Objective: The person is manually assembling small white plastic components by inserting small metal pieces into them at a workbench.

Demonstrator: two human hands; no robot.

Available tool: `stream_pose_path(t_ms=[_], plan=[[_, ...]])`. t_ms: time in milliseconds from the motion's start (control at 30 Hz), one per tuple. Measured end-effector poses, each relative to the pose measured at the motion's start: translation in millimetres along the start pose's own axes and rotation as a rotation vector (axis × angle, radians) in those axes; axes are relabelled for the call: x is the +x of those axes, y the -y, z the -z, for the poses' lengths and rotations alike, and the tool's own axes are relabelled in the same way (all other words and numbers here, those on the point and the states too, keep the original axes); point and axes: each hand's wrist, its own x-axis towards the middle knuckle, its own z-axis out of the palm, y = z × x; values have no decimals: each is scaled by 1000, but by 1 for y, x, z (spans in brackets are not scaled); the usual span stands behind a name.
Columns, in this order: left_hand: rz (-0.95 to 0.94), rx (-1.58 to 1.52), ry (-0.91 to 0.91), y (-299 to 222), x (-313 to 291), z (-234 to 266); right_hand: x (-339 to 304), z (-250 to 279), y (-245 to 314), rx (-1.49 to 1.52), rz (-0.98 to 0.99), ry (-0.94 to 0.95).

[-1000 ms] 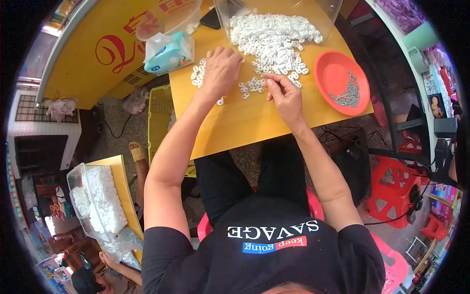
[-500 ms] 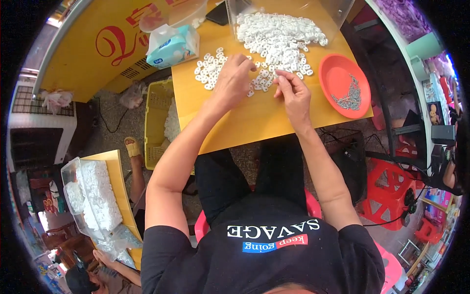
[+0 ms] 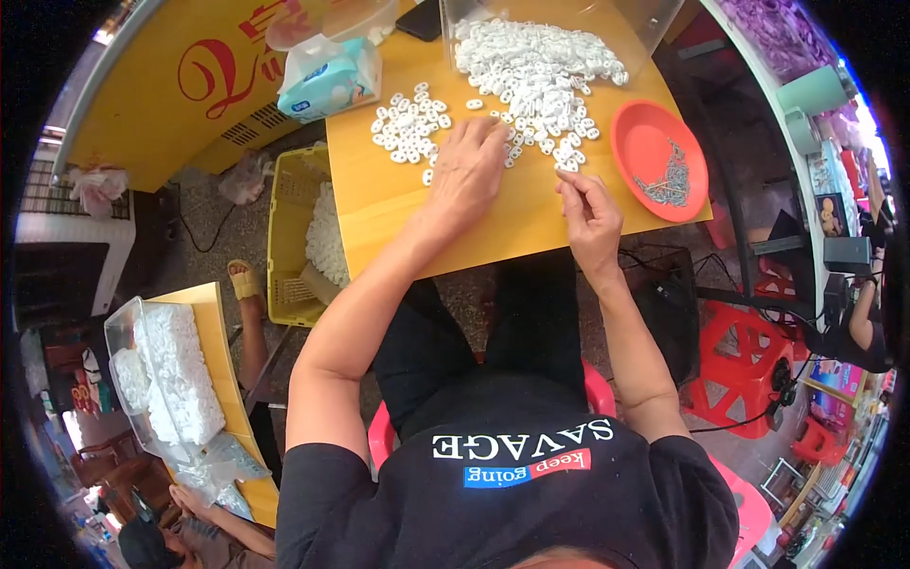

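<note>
Small white plastic ring-shaped pieces (image 3: pixel 536 71) are being spread over the far part of a yellow wooden tabletop (image 3: pixel 445 213), with a big heap lying beyond both hands and its near edge trailing down between them. A smaller cluster of the same white pieces (image 3: pixel 409 123) is lying just left of the left hand (image 3: pixel 466 171). The left hand is being rested palm down, fingers stretched loosely onto the heap's edge; nothing is seen gripped in it. The right hand (image 3: pixel 588 216) is being held with fingertips pinched together near the heap's lower edge; whether a piece is pinched cannot be told. The heap's long axis is running from upper left to lower right. An orange round plastic dish (image 3: pixel 645 142) holding small metal parts (image 3: pixel 669 185) is sitting right of the right hand.
</note>
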Motion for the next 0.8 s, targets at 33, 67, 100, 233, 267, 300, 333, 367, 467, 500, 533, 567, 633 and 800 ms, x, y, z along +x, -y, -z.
stream_pose_path(t_ms=[33,67,100,233,267,300,333,367,467,500,533,567,633,800], plan=[[-1,-3,-1,2,2,-3,-1,2,-4,-35,28,-10],[-30,34,-12,5,4,-7,-1,4,-6,-68,56,-18],[-59,72,-23,8,5,-9,-1,4,-6,-68,56,-19],[-15,102,3,8,8,-15,-2,4,-6,-99,40,-44],[0,119,28,6,11,-13,-1,3,-6,-111,59,-48],[14,136,52,5,13,-11,-2,3,-8,-111,56,-55],[19,148,82,4,15,-10,-2,3,-9,-110,61,-56],[15,151,83,5,17,-9,-2,3,-10,-107,70,-55],[21,187,144,7,25,-10,-2,4,-11,-95,67,-55],[-1,198,136,7,26,-11,-2,5,-10,-95,68,-61],[-24,210,127,6,28,-11,-1,6,-10,-109,94,-68],[-30,211,127,10,28,-13,-1,6,-9,-121,122,-76],[21,55,39,18,30,-15,0,4,-8,-100,114,-80],[191,-58,-77,42,31,6,0,3,-8,-100,142,-88]])
